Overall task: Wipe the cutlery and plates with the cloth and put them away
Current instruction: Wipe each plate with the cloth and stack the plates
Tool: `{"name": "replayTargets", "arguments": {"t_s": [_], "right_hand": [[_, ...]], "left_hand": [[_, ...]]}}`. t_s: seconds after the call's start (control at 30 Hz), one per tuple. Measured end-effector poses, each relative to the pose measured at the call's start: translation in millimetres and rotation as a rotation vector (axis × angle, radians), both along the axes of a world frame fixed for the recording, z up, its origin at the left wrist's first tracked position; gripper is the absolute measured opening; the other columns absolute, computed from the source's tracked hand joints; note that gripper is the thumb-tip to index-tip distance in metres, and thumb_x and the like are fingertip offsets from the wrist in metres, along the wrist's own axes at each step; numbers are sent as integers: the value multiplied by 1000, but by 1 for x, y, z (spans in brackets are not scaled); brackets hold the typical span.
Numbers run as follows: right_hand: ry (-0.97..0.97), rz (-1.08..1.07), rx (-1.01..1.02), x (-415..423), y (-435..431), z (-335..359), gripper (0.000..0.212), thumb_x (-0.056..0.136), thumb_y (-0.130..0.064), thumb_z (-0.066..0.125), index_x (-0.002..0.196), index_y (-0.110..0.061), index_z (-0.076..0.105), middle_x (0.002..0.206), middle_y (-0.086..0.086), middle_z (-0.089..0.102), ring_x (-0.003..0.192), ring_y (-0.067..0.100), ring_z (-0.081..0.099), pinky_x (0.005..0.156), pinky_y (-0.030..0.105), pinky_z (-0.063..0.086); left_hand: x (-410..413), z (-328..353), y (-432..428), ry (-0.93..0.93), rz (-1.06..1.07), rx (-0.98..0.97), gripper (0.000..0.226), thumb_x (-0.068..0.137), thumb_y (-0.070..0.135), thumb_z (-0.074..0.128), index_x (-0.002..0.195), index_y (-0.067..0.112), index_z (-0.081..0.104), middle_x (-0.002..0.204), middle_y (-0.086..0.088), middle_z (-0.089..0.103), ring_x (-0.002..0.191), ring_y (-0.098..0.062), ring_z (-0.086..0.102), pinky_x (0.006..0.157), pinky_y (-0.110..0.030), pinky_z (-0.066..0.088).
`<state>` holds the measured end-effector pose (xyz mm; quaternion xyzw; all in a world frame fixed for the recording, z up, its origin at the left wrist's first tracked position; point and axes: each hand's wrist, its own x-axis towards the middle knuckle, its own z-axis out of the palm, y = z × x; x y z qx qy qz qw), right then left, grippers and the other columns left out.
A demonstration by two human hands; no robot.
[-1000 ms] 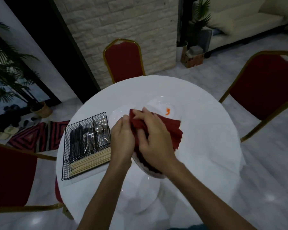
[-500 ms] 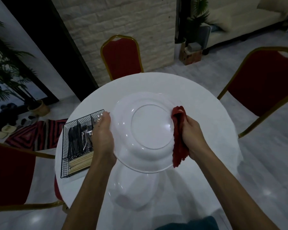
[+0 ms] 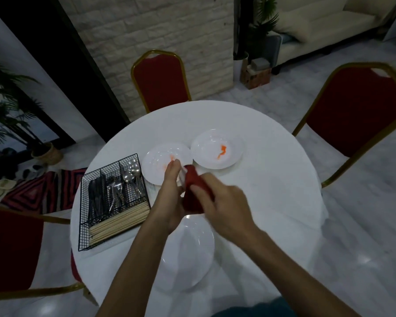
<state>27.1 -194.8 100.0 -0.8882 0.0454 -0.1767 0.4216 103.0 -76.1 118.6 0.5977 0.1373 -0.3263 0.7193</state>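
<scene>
left side first: the cutlery (image 3: 114,193) stands in a black wire basket (image 3: 84,209) at the table's left edge, but it's so dim that the dark handles blur into each other, and only the spoon bowls and the bundle of chopsticks (image 3: 119,221) along the front read clearly. next over, the left hand (image 3: 172,195) is raised over the table (image 3: 272,191), forearm coming up from the bottom edge, fingertips bunched together and pointing away. there's a pale sliver (image 3: 182,178) right against them and i honestly can't tell what it is or whether the hand is actually gripping it. the hand also covers the near rim of a stained plate (image 3: 156,165). the red cloth (image 3: 193,193) is bunched up between both hands, touching each. the right hand (image 3: 224,209) is motion-blurred, but its fingers look curled round the cloth from the right, wrist angled in toward the left hand. below the hands a near plate (image 3: 188,255) lies flat, partly under the left forearm. further right, a second stained plate (image 3: 215,152) sits just beside the first.
</scene>
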Motion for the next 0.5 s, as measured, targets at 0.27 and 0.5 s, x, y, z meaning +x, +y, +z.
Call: {"name": "replayTargets", "arguments": {"t_s": [0.27, 0.5], "right_hand": [[-49, 156, 213, -16, 18, -25, 31, 99, -38, 53, 121, -24, 71, 98, -14, 75, 82, 4, 67, 75, 18, 53], [-107, -50, 31, 13, -17, -45, 27, 85, -17, 62, 111, -23, 70, 111, -4, 66, 104, 19, 57, 88, 32, 48]], "left_hand": [[-6, 4, 9, -38, 126, -33, 64, 97, 60, 51, 127, 5, 66, 116, -17, 73, 107, -30, 71, 95, -43, 56], [-25, 9, 4, -175, 59, -19, 55, 104, 52, 39, 139, 15, 58, 128, -8, 70, 118, -24, 67, 107, -45, 48]]}}
